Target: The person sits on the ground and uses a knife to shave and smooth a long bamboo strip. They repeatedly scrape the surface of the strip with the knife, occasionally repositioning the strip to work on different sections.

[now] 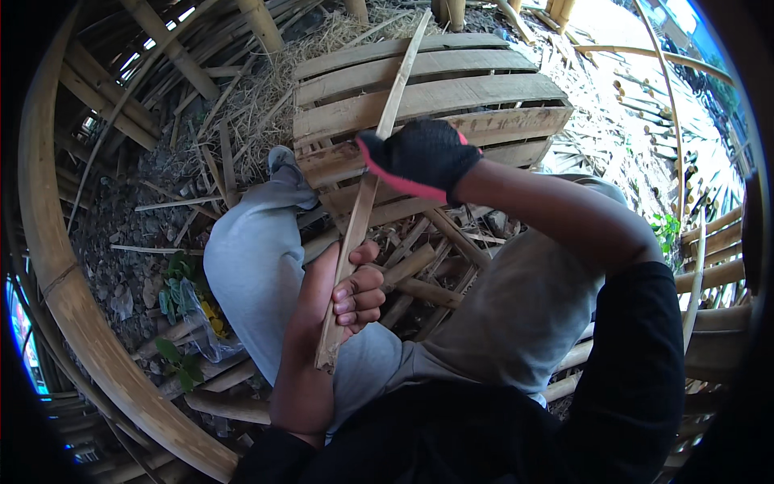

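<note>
A long, flat bamboo strip point(359, 216) runs slanting from near my lap up over a slatted wooden crate point(419, 101). My bare left hand point(355, 290) is wrapped round its lower part, fingers curled over the strip. Farther up, my right hand point(423, 160), in a black and pink glove, is closed round the same strip above the crate's near side. The strip's upper end point(421, 24) sticks out past the glove over the slats. Whether the glove also holds a tool is hidden.
A thick curved bamboo pole point(72, 298) arcs along the left. Bamboo offcuts point(419, 282) lie between my legs. Straw point(250, 105) covers the ground behind the crate, and more cut bamboo point(645, 121) lies at the far right. A plastic bag point(205, 327) rests beside my left leg.
</note>
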### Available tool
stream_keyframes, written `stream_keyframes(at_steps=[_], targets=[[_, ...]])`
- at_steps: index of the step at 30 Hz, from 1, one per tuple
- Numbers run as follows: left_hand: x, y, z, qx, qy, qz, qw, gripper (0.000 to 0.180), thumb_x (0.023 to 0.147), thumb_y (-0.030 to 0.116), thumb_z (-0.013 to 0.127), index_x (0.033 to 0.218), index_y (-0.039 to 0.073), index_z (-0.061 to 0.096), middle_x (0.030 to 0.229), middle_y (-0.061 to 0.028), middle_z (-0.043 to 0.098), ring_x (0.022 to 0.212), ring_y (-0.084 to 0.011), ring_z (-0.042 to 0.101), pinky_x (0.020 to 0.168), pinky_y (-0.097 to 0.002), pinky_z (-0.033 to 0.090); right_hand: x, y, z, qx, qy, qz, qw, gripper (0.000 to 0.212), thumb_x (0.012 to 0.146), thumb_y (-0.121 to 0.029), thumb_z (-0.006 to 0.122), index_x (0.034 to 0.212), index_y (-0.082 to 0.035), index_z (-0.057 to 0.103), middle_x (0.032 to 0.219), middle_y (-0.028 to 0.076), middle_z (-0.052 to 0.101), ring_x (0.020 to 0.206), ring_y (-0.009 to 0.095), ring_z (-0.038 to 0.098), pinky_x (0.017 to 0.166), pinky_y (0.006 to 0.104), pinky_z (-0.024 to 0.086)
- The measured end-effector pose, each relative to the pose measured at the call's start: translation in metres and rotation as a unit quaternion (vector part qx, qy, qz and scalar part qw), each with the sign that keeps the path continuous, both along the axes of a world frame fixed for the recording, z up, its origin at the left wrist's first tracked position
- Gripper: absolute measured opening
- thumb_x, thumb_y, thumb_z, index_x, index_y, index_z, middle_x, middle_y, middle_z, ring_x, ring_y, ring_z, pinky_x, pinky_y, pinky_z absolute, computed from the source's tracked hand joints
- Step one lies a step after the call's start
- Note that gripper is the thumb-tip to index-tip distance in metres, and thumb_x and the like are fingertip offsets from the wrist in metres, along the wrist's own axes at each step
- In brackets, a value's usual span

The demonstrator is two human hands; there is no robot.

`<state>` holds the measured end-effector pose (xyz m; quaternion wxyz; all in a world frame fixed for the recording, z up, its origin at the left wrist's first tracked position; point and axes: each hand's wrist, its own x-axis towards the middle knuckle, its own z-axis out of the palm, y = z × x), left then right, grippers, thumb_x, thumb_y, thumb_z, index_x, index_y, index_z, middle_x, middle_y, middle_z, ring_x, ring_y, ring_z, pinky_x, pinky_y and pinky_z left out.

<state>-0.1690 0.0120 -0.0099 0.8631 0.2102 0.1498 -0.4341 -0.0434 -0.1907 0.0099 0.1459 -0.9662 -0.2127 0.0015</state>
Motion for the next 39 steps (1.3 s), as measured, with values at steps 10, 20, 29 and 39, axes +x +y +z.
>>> stream_keyframes(at_steps=[10,20,29,39], targets=[[-0.003,0.001,-0.004,0.015,-0.017,-0.012,1.0,0.03,0.108,0.033,0.028,0.087,0.016,0.041,0.045,0.0065,0.036,0.034,-0.0041,0.034,0.031,-0.0192,0.031,-0.005,-0.003,0.001,0.012,0.001,0.008,1.0,0.075,0.103,-0.057,0.025,0.078,-0.004,0.071,0.068,0.019,0.066,0.072,0.038,0.069,0.079,0.0463,0.054],[0.007,0.006,-0.01,-0.08,0.009,0.009,0.997,0.027,0.106,0.027,0.032,0.083,0.017,0.041,0.045,0.008,0.032,0.033,-0.0031,0.031,0.03,-0.0182,0.027,0.014,0.003,-0.004,0.022,0.039,0.03,0.999,0.062,0.102,-0.051,0.028,0.096,-0.007,0.072,0.084,0.019,0.071,0.081,0.038,0.07,0.08,0.048,0.054],[0.013,0.009,-0.01,-0.097,0.001,-0.002,0.995,0.027,0.106,0.024,0.032,0.083,0.015,0.043,0.045,0.0076,0.034,0.034,-0.0037,0.032,0.031,-0.0193,0.029,0.01,0.006,0.017,-0.027,0.027,0.006,0.999,0.064,0.101,-0.052,0.029,0.091,-0.006,0.073,0.085,0.018,0.072,0.082,0.037,0.07,0.079,0.0463,0.055],[0.009,0.007,-0.015,-0.163,0.007,0.018,0.986,0.023,0.105,0.022,0.03,0.087,0.013,0.041,0.047,0.0068,0.039,0.036,-0.0035,0.039,0.033,-0.0191,0.035,0.016,-0.006,0.023,0.029,0.184,0.005,0.982,0.064,0.103,-0.051,0.029,0.095,-0.004,0.071,0.1,0.02,0.072,0.095,0.035,0.07,0.091,0.0447,0.052]])
